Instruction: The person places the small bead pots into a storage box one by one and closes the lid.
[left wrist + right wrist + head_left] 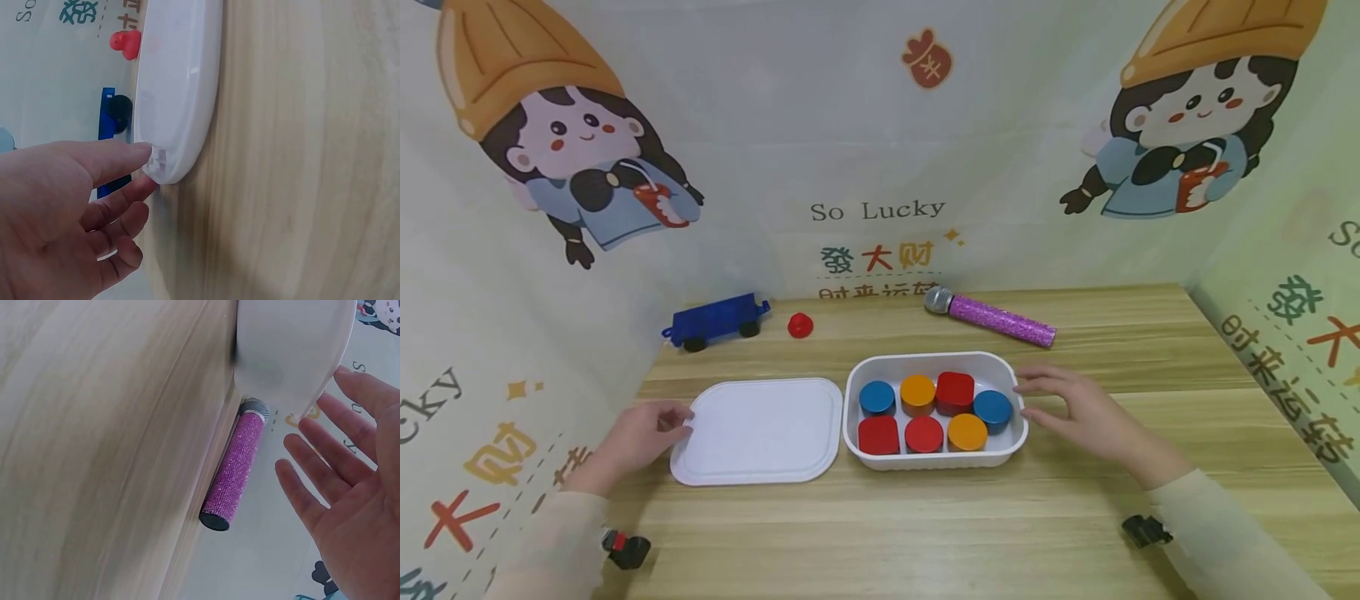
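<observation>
A white box (934, 460) stands near the middle of the table, holding several round and squarish blocks in blue, orange and red, such as a red block (877, 434) and a blue block (992, 408). Left of it lies a flat white lid (756, 429) with rounded corners. My left hand (638, 435) pinches the lid's left end; the left wrist view shows the thumb on its edge and the index finger under it. At the box's right end, my right hand (1088, 410) touches the rim with its fingers extended, not curled round it.
Behind the lid sit a blue toy wagon (718, 322) and a small red toy (801, 325). A glittery purple microphone (1000, 319) lies behind the box. Printed cloth (880, 125) hangs along the table's back and sides.
</observation>
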{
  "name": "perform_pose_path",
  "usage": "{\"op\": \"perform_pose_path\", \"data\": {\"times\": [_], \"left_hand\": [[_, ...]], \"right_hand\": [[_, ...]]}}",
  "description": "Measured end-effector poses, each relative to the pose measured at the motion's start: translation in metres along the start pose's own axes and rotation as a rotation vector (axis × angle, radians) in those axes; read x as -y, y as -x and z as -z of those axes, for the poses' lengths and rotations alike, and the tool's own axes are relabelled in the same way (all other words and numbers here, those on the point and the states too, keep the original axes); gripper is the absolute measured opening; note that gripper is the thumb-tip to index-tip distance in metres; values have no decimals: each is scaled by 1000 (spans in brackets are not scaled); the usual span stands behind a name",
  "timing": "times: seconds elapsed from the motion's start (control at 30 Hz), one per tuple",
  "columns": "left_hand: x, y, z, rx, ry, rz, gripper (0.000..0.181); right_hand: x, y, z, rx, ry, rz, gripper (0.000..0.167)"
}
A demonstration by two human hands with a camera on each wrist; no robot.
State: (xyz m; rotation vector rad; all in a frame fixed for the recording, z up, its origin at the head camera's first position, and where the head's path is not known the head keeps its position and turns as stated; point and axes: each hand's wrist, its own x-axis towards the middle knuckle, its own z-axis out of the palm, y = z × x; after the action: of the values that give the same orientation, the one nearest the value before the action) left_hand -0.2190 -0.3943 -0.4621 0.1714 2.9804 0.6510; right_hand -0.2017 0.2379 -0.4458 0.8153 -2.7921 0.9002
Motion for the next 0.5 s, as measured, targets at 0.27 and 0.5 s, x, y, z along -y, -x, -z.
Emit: {"op": "perform_pose_path", "data": {"times": [0.27,0.5], "left_hand": [[6,1,-4,-44,3,8,17],[10,1,-3,-44,96,22,24]], "right_hand": [[1,-1,0,3,-8,-1,34],[1,0,0,8,-9,-20,36]]}}
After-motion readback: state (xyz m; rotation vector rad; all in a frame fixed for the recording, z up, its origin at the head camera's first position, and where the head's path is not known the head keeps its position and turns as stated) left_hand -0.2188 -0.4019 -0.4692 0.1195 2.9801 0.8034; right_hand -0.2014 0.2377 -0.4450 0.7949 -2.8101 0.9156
